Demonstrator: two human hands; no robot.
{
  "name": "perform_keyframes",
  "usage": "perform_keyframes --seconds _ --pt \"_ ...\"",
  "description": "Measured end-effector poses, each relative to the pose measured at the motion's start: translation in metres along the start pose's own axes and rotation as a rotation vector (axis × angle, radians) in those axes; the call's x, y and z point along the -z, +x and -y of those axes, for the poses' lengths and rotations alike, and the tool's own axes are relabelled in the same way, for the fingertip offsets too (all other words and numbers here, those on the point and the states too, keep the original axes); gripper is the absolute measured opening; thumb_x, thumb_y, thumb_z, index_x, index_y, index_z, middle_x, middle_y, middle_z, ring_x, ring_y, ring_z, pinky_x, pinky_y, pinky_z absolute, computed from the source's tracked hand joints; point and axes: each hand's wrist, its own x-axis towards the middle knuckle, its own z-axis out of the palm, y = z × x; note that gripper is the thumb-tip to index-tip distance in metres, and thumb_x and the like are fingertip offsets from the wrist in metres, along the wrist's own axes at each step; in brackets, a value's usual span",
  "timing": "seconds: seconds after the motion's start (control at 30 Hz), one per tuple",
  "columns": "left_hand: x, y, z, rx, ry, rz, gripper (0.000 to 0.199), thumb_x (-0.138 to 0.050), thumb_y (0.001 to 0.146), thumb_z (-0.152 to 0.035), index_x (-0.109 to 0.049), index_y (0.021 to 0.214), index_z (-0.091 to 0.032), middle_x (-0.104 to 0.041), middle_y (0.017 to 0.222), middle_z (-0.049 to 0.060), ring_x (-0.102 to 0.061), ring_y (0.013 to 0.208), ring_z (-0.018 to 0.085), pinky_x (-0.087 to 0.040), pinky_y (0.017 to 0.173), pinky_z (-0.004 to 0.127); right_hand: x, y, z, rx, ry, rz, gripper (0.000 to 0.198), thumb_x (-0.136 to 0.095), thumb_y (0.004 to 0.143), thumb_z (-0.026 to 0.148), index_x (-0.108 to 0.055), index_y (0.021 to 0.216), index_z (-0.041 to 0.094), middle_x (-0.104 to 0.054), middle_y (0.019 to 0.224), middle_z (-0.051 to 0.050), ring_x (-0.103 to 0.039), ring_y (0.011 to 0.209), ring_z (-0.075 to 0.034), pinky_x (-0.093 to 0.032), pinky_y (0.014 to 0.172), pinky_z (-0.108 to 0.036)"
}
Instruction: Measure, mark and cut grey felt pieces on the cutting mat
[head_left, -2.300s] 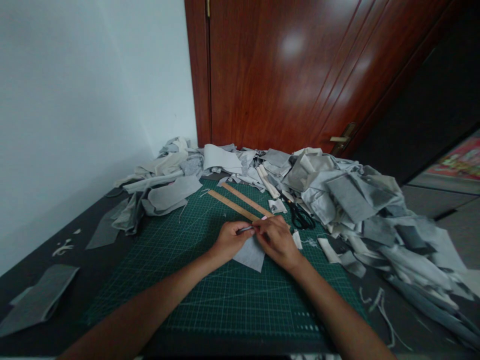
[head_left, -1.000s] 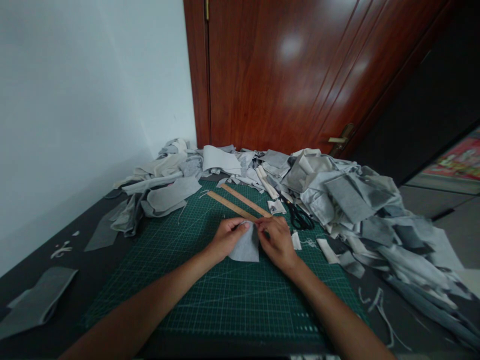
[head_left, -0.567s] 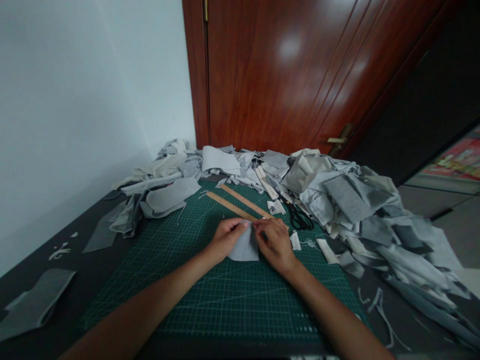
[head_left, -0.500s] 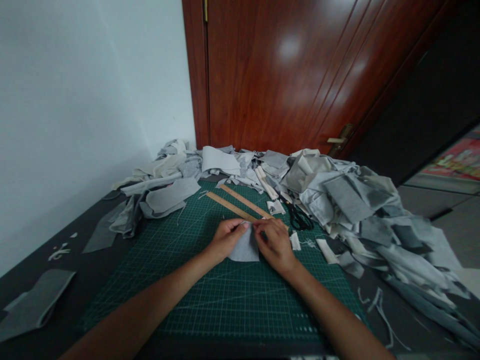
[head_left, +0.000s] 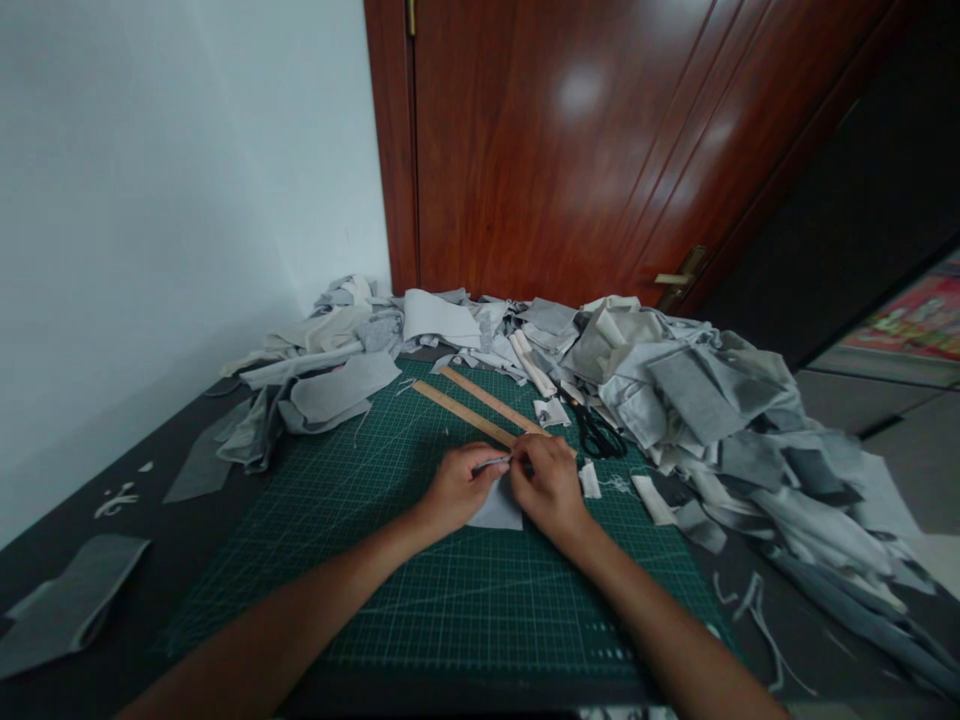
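Between my hands a small grey piece of cloth (head_left: 496, 508) hangs over the green cutting mat, its upper edge pinched up. My left hand (head_left: 459, 484) is closed, thumb and fingers gripping the cloth's folded top edge. Right beside it, my right hand (head_left: 551, 485) is closed too, its fingertips pinching the same edge. The fingertips nearly meet, and whatever small thing may lie between them is hidden. Just beyond the hands, two wooden rulers (head_left: 463, 413) lie slanted on the cutting mat (head_left: 360, 540).
Black-handled scissors (head_left: 600, 436) lie right of the rulers, near small white cloth pieces (head_left: 652, 500). A large heap of grey and white fabric (head_left: 675, 390) covers the right side. More scraps (head_left: 337, 395) are piled at back left. Folded grey cloth (head_left: 82, 600) lies front left.
My left hand has turned so that the cloth's top edge folds over between thumb and fingers. Both hands stay close together; less of the cloth shows.
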Motion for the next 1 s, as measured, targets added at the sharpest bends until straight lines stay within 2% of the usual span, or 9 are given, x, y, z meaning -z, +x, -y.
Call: perform_keyframes --seconds 0.07,0.13,0.23,0.3,0.47,0.77,0.87,1.0 --pt "0.000 0.001 0.003 0.044 -0.023 -0.002 0.019 -0.061 0.089 -0.026 -0.078 0.092 -0.017 -0.077 0.091 0.006 -0.069 0.083 0.020 -0.051 0.078 0.030 -0.003 0.000 -0.004 -0.076 0.041 -0.028 0.015 -0.056 0.080 0.010 -0.052 0.078 0.024 -0.068 0.079 -0.002 -0.062 0.071 -0.021 -0.043 0.071 -0.037" --pt "0.001 0.003 0.007 0.118 -0.082 -0.056 0.021 -0.062 0.088 -0.029 -0.077 0.092 -0.016 -0.077 0.088 0.006 -0.068 0.080 0.020 -0.051 0.074 0.029 -0.003 0.001 -0.008 -0.116 0.094 -0.069 0.016 -0.056 0.080 0.010 -0.051 0.078 0.025 -0.067 0.078 -0.001 -0.062 0.073 -0.021 -0.044 0.071 -0.036" --pt "0.004 0.007 0.013 0.192 -0.181 -0.154 0.027 -0.063 0.087 -0.038 -0.075 0.089 -0.014 -0.074 0.081 0.005 -0.064 0.072 0.018 -0.048 0.065 0.027 0.000 0.002 -0.010 -0.077 0.175 -0.139 0.015 -0.055 0.085 0.010 -0.052 0.084 0.025 -0.068 0.085 -0.001 -0.065 0.084 -0.022 -0.047 0.079 -0.038" --pt "0.005 0.009 0.014 0.209 -0.239 -0.168 0.032 -0.065 0.086 -0.043 -0.075 0.089 -0.014 -0.073 0.079 0.005 -0.063 0.072 0.018 -0.047 0.065 0.026 0.002 0.001 -0.007 -0.019 0.200 -0.153 0.015 -0.056 0.089 0.010 -0.054 0.088 0.025 -0.069 0.089 -0.002 -0.066 0.089 -0.022 -0.048 0.082 -0.039" --pt "0.004 0.007 0.010 0.226 -0.373 -0.083 0.036 -0.068 0.086 -0.048 -0.076 0.094 -0.014 -0.076 0.090 0.008 -0.065 0.081 0.021 -0.049 0.073 0.029 -0.001 -0.004 0.002 0.056 0.202 -0.049 0.014 -0.057 0.093 0.012 -0.056 0.091 0.025 -0.072 0.096 -0.005 -0.068 0.091 -0.023 -0.051 0.085 -0.041" --pt "0.004 0.005 0.012 0.252 -0.408 -0.028 0.041 -0.067 0.087 -0.051 -0.078 0.098 -0.013 -0.076 0.087 0.007 -0.063 0.075 0.019 -0.047 0.067 0.027 -0.004 -0.007 0.001 0.001 0.231 -0.100 0.014 -0.056 0.095 0.012 -0.057 0.095 0.026 -0.073 0.099 -0.006 -0.069 0.093 -0.023 -0.056 0.084 -0.041" --pt "0.004 0.005 0.009 0.233 -0.365 -0.014 0.039 -0.067 0.087 -0.049 -0.079 0.097 -0.014 -0.076 0.088 0.007 -0.063 0.076 0.020 -0.048 0.069 0.028 0.000 -0.005 0.001 0.062 0.147 -0.097 0.014 -0.055 0.095 0.012 -0.058 0.097 0.025 -0.074 0.099 -0.006 -0.070 0.092 -0.024 -0.056 0.083 -0.043" --pt "0.003 0.005 0.007 0.187 -0.335 0.010 0.035 -0.066 0.088 -0.047 -0.078 0.093 -0.014 -0.076 0.088 0.007 -0.065 0.083 0.022 -0.050 0.077 0.031 0.007 0.000 0.000 0.246 -0.019 -0.028 0.014 -0.054 0.096 0.010 -0.059 0.098 0.023 -0.076 0.100 -0.008 -0.070 0.088 -0.023 -0.054 0.082 -0.042"
